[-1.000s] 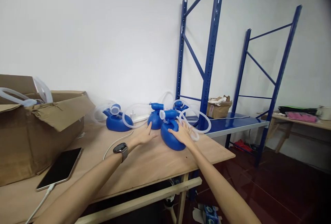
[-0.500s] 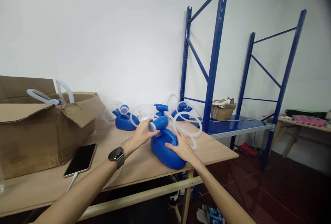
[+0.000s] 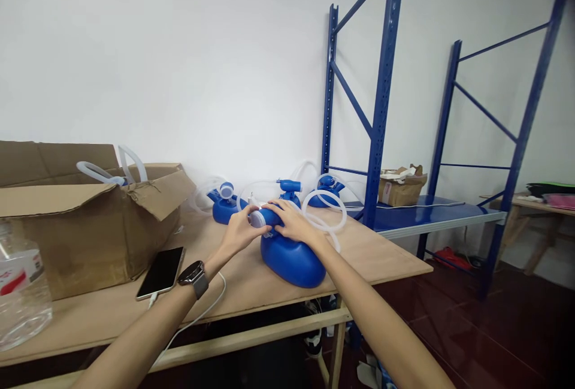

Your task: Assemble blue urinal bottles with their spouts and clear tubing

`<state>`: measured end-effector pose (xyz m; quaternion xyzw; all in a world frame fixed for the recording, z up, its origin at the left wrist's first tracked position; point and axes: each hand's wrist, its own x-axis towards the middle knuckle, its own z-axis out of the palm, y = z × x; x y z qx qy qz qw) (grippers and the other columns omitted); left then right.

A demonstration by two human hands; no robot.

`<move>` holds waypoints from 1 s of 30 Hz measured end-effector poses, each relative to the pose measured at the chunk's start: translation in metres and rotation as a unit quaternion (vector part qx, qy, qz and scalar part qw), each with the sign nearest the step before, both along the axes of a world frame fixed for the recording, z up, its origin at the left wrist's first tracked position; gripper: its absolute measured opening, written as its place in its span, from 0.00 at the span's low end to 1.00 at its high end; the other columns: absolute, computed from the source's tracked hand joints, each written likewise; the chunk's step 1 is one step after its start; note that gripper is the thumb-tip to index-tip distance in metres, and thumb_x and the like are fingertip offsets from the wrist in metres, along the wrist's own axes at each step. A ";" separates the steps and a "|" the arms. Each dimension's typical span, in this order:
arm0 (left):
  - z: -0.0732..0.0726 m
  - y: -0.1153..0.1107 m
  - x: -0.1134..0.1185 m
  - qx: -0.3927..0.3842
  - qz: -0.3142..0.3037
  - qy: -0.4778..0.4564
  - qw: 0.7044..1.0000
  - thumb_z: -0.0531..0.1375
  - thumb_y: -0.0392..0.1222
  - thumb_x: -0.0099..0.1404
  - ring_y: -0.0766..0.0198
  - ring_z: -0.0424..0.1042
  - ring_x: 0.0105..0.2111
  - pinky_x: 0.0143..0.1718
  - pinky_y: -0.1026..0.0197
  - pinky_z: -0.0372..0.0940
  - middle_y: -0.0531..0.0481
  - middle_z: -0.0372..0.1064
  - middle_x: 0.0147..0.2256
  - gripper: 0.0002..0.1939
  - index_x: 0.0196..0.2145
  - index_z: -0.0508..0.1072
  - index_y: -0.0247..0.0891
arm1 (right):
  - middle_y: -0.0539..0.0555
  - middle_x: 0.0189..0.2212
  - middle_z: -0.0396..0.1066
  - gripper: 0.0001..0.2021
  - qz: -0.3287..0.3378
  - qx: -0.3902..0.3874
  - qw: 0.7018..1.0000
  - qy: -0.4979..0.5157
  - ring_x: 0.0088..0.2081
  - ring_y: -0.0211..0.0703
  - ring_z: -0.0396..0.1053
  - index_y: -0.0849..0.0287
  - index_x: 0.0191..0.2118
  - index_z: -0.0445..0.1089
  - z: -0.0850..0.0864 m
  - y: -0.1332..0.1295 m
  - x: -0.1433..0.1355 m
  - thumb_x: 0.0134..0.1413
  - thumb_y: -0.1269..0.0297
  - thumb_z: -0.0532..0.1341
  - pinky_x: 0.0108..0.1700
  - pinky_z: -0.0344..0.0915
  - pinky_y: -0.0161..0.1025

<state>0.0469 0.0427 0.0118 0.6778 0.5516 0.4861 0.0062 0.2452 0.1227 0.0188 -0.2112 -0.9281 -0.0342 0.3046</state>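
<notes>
On the table [image 3: 381, 251] sits a blue plastic bottle [image 3: 294, 262], which looks like a portable urinal, with a rounded body and a tube-shaped head [image 3: 270, 216] on top. My left hand [image 3: 240, 227], below a dark wristwatch, grips the head's whitish round end between thumb and fingers. My right hand [image 3: 290, 221] wraps over the head from the right, its fingers almost meeting the left ones. The handle and neck are largely hidden behind it. Coiled translucent hose [image 3: 330, 215] lies just behind.
Similar blue bottles [image 3: 223, 210] stand farther back, by the wall. To the left are an open cardboard box [image 3: 99, 239] with hoses sticking out, a phone [image 3: 162, 272] on a white cable, and a clear water bottle [image 3: 22, 299]. A blue metal rack [image 3: 381, 101] stands to the right.
My right hand has moved from the bottle's body and handle up onto its head. My left hand stays at the head's end. The view has shifted left, showing the water bottle.
</notes>
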 end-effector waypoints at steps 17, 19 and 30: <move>-0.048 -0.027 -0.064 -0.106 0.068 0.086 0.988 0.66 0.57 0.55 0.43 0.76 0.48 0.49 0.49 0.68 0.41 0.78 0.46 0.24 0.45 0.73 0.41 | 0.61 0.67 0.54 0.38 -0.062 -0.017 0.998 -0.023 0.70 0.58 0.48 0.50 0.72 0.53 -0.003 0.022 -0.007 0.58 0.78 0.60 0.64 0.64 0.58; -0.054 -0.016 -0.063 -0.122 0.040 0.096 0.987 0.66 0.56 0.56 0.39 0.70 0.59 0.57 0.44 0.65 0.35 0.71 0.57 0.32 0.55 0.70 0.38 | 0.61 0.67 0.54 0.39 -0.057 -0.015 0.998 -0.021 0.70 0.58 0.48 0.49 0.72 0.52 -0.004 0.023 -0.006 0.58 0.77 0.61 0.64 0.64 0.59; -0.011 0.003 0.004 0.077 0.027 0.082 0.993 0.62 0.58 0.65 0.51 0.75 0.44 0.49 0.53 0.69 0.44 0.76 0.41 0.17 0.40 0.74 0.41 | 0.58 0.67 0.54 0.39 -0.061 0.009 0.998 -0.013 0.69 0.56 0.50 0.44 0.72 0.51 -0.005 0.015 -0.004 0.60 0.75 0.62 0.62 0.68 0.56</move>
